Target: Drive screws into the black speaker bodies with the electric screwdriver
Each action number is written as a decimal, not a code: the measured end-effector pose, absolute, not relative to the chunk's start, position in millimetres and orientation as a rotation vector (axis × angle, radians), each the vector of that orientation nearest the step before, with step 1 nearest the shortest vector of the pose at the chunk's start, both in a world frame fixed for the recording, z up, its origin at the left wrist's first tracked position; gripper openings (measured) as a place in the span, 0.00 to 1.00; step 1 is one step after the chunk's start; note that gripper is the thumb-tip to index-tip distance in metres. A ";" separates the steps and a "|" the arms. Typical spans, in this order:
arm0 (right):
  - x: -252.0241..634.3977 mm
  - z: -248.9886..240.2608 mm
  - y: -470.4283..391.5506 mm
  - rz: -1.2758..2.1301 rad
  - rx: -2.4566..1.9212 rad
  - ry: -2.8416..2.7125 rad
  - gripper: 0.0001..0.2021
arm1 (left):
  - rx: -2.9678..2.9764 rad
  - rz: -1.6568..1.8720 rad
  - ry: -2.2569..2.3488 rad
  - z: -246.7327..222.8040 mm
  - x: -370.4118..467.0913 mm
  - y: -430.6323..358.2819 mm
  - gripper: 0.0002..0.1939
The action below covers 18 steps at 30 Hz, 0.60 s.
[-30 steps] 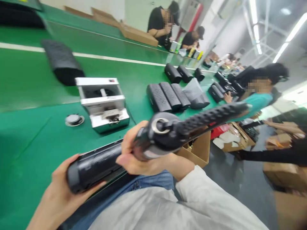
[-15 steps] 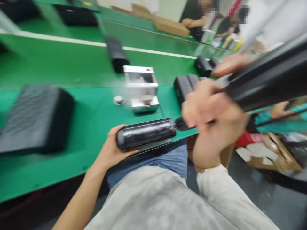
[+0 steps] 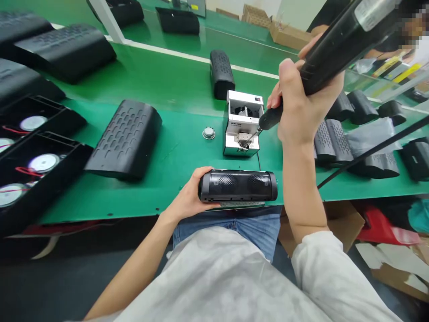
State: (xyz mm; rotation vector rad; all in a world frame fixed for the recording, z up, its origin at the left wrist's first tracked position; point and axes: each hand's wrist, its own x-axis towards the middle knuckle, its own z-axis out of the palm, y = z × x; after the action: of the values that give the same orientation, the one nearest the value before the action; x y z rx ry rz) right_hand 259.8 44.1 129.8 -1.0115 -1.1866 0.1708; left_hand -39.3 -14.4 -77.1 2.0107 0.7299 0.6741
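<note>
My left hand [image 3: 192, 194] is closed around the left end of a black speaker [image 3: 238, 185], which lies lengthwise at the bench's front edge. In my right hand [image 3: 301, 98] is a black electric screwdriver [image 3: 330, 49], gripped by its body and slanting down to the left. Its thin bit reaches the front of a silver screw feeder [image 3: 243, 120], at the small metal pick-up part. Whether a screw sits on the tip is too small to tell. A small round silver part [image 3: 208, 133] lies left of the feeder.
A textured black housing [image 3: 127, 136] stands on the green bench [image 3: 181, 156] at left. Open black casings [image 3: 43, 161] with round drivers and red wires are at far left. Several more housings [image 3: 330, 141] stand right of my right arm. A co-worker's arm shows at top right.
My right hand has lifted the screwdriver away from the speaker's right end, and its bit is now at the screw feeder. The left hand still holds the speaker. The view has turned left.
</note>
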 end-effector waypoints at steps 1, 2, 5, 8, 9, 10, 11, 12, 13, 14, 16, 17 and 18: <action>259.9 128.9 48.5 0.166 -1.015 -1.208 0.29 | 2.011 0.681 0.726 -76.7 -39.0 -14.4 0.58; 260.1 128.0 52.3 0.165 -1.011 -1.234 0.25 | 2.011 0.684 0.727 -76.8 -38.8 -14.3 0.58; 260.0 126.5 57.8 0.170 -0.980 -1.265 0.12 | 2.021 0.707 0.733 -81.2 -38.9 -13.8 0.59; 260.7 128.7 51.1 0.230 -0.999 -1.241 0.14 | 2.044 0.755 0.722 -89.7 -39.7 -13.0 0.61; 261.7 130.5 46.3 0.249 -1.020 -1.226 0.14 | 2.049 0.773 0.716 -92.6 -40.0 -12.7 0.61; 263.2 132.7 40.8 0.260 -1.042 -1.216 0.14 | 2.051 0.790 0.710 -95.3 -40.1 -12.5 0.62; 264.9 135.3 35.1 0.248 -1.053 -1.207 0.15 | 2.051 0.807 0.707 -97.5 -40.3 -12.3 0.62; 266.7 138.2 29.9 0.223 -1.054 -1.204 0.15 | 2.050 0.817 0.706 -99.3 -40.3 -12.1 0.63; 268.3 141.1 25.8 0.191 -1.045 -1.207 0.15 | 2.051 0.824 0.709 -100.6 -40.4 -11.9 0.63; 269.2 143.7 23.4 0.158 -1.023 -1.219 0.16 | 2.054 0.824 0.713 -101.5 -40.4 -11.6 0.64; 268.9 147.2 24.7 0.098 -0.986 -1.230 0.19 | 2.066 0.818 0.727 -102.2 -40.3 -11.0 0.65; 267.8 147.8 28.3 0.089 -0.999 -1.239 0.20 | 2.070 0.814 0.732 -102.3 -40.2 -10.7 0.65; 266.2 147.9 33.4 0.094 -1.037 -1.250 0.22 | 2.071 0.812 0.736 -102.3 -40.1 -10.5 0.66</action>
State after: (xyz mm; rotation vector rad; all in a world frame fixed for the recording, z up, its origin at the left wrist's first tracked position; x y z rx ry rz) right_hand 266.2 33.4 147.9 -1.0367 -1.2495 0.0943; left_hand -40.1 -10.5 -102.3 2.0706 0.7357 0.8116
